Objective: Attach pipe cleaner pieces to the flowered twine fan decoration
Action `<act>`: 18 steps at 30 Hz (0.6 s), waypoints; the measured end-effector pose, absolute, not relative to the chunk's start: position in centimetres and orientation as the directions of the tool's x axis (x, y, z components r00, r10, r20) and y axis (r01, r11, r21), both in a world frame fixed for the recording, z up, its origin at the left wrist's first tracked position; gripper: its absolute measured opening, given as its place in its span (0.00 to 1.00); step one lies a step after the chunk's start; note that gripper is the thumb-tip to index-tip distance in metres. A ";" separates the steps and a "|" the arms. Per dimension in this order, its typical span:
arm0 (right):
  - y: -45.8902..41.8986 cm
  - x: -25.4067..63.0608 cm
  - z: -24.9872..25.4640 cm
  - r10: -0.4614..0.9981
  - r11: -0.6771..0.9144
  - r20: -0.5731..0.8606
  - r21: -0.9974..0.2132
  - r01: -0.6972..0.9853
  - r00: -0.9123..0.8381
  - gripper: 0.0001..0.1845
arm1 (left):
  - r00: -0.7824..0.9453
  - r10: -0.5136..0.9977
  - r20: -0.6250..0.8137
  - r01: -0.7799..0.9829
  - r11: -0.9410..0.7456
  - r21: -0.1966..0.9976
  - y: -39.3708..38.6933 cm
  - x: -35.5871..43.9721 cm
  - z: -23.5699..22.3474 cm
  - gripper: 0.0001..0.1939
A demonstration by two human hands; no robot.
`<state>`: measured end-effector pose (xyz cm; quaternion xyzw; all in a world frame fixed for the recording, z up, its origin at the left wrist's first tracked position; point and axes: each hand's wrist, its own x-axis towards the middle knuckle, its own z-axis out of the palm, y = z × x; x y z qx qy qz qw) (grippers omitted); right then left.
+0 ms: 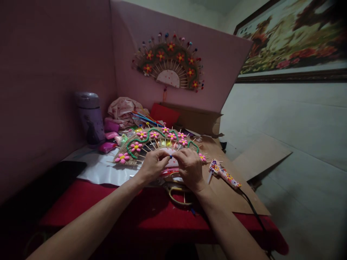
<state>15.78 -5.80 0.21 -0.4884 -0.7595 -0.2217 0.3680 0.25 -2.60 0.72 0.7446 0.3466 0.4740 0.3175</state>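
Observation:
Between my two hands is a small dark blue piece (170, 156), like a bit of modelling clay. My left hand (153, 164) pinches it from the left, and my right hand (189, 166) has its fingertips closed at its other side. Just behind them lies a twine-wrapped fan (126, 150) with sticks, pink clay flowers and a wavy green strip. Its spotted pale centre (172, 163) is partly covered by my fingers. Beneath my right hand, scissors (177, 204) with looped handles rest on the table.
A flower-patterned glue gun (225, 174) with a black cord lies on cardboard (244, 198) at right. A purple tumbler (90, 119), pink packets (107, 147) and a bunched cloth (126, 108) stand at left. A similar finished-looking fan (170, 59) hangs on the pink panel behind the red table (108, 206).

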 end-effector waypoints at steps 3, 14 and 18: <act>-5.8 15.9 0.3 0.550 0.453 0.793 -0.019 0.891 -0.262 0.07 | 0.326 0.850 0.414 0.143 -0.477 0.867 -2.6 0.2 0.9 0.08; -6.2 13.7 -0.9 0.563 0.518 0.802 -0.156 0.841 -0.198 0.09 | 0.153 0.980 0.128 -0.326 -0.073 0.943 -3.5 1.5 0.8 0.11; -6.1 14.4 -0.5 0.600 0.435 0.787 -0.172 0.884 -0.142 0.10 | 0.226 0.958 0.178 -0.241 -0.122 0.963 -3.2 1.4 0.6 0.11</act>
